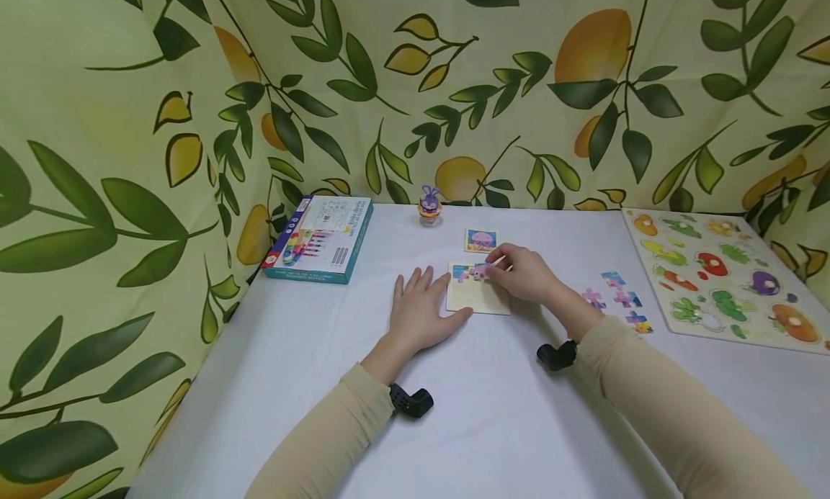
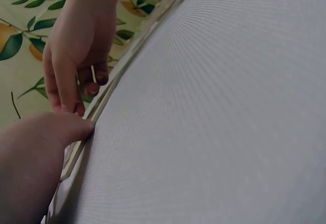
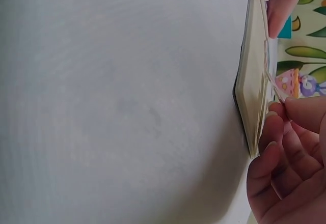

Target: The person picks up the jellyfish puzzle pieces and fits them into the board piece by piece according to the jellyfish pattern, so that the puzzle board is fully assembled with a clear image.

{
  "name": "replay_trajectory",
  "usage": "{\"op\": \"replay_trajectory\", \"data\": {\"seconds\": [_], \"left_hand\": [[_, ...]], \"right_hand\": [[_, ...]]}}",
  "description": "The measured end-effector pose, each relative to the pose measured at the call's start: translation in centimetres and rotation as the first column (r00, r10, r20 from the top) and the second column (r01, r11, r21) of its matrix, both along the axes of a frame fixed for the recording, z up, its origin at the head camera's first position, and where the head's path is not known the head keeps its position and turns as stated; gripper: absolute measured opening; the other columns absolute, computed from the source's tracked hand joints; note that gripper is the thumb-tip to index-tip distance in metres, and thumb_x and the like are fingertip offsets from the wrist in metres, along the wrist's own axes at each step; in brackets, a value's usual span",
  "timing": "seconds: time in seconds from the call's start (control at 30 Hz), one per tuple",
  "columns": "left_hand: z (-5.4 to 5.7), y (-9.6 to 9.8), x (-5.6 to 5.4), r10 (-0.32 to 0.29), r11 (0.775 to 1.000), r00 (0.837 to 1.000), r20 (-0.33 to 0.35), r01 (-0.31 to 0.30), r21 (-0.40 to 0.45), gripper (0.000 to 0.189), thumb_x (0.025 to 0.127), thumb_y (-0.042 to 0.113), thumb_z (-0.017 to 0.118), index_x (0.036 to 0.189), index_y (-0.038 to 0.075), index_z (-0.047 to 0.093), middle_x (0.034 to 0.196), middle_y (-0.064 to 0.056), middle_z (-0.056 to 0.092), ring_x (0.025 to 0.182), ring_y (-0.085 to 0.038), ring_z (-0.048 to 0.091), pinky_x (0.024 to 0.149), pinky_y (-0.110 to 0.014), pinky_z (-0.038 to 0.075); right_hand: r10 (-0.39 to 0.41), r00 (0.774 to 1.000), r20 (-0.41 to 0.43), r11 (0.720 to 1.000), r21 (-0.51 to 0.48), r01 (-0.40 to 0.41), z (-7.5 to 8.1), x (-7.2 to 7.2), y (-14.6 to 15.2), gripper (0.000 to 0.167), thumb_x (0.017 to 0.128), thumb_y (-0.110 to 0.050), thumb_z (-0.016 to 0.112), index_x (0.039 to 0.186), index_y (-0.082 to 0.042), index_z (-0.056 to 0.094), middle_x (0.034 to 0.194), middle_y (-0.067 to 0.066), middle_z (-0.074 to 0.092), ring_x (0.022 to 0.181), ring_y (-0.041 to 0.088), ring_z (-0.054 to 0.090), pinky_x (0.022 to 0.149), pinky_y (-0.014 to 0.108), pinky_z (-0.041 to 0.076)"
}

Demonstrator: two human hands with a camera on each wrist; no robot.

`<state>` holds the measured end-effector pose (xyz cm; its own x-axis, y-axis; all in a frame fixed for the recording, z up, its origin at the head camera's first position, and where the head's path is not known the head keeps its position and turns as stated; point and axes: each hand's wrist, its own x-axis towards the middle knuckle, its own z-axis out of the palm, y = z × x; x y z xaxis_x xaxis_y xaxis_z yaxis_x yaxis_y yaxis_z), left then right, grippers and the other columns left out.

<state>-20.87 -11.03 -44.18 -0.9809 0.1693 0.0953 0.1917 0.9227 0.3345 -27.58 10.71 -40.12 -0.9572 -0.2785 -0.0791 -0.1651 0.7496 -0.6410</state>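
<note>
pinching jigsaw piece [image 3: 276,87] with right grip [image 1: 521,272], touching puzzle tray [image 1: 476,299] with spread, unclenched left grip [image 1: 421,308]; likely mid-placement, probably needs aligning, pressing flat.

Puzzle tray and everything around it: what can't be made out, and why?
- Head: the puzzle tray's upper right corner, covered by the right hand.
- Head: the box's small print, too small to read.
- Head: the vegetable board's near right corner, cut off by the right edge.
- Right wrist: the held piece's picture, seen edge-on.
- Left wrist: the left hand, partly cut off.
</note>
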Motion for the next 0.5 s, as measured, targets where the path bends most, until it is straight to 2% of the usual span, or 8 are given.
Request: {"op": "replay_trajectory", "data": {"seconds": [0.27, 0.5], "left_hand": [[-0.02, -0.01, -0.02, -0.003, 1.000, 1.000, -0.005, 0.003, -0.002, 0.085, 0.090, 0.075, 0.053, 0.156, 0.022, 0.047, 0.165, -0.011, 0.032, 0.155, -0.032, 0.018, 0.123, -0.058, 0.002], [0.04, -0.01, -0.01, -0.004, 1.000, 1.000, -0.013, 0.004, -0.005, 0.084, 0.090, 0.074, 0.054, 0.156, 0.021, 0.047, 0.165, -0.012, 0.033, 0.155, -0.033, 0.019, 0.123, -0.058, 0.002]], "right_hand": [[0.006, 0.999, -0.041, 1.000, 0.028, -0.005, -0.15, -0.09, -0.33, 0.027, 0.101, -0.025, 0.065, 0.121, -0.006, 0.062, 0.100, 0.011, 0.065, 0.084, 0.025, 0.057, 0.066, 0.031, 0.049], [0.004, 0.998, -0.065, 0.997, 0.081, 0.001, 0.13, -0.32, -0.76, 0.027, 0.099, -0.026, 0.066, 0.118, -0.006, 0.065, 0.101, 0.012, 0.067, 0.088, 0.027, 0.058, 0.073, 0.034, 0.053]]}}
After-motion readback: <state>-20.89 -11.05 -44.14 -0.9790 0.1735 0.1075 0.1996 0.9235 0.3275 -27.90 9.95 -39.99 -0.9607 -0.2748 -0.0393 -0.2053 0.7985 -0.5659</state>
